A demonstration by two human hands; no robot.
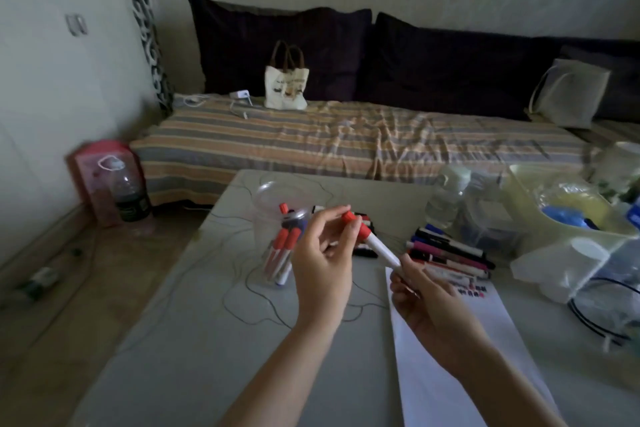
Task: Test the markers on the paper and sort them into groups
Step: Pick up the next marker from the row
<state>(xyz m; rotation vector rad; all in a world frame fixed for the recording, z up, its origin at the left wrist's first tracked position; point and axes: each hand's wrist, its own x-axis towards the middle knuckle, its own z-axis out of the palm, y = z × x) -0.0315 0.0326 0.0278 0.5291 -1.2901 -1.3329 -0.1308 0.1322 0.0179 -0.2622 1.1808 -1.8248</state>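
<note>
I hold the marker [375, 246] above the table [194, 340] middle, my right hand [426, 302] pinching its white barrel, my left hand [325, 253] pinching the red cap [353, 220]. It looks light, stiff and smooth, so I'd grip mid-barrel and pull the cap straight. The paper [450, 350] lies toward the near right edge.

Setting: a home living room. Indicators: a low sofa [346, 139] with a striped cover and dark back cushions [277, 45] along the wall; a small tote bag [286, 87] and a charger with cable [239, 97] lying on the sofa; a low tabletop [194, 340] in front, and a bottle [130, 198] on the floor
</note>
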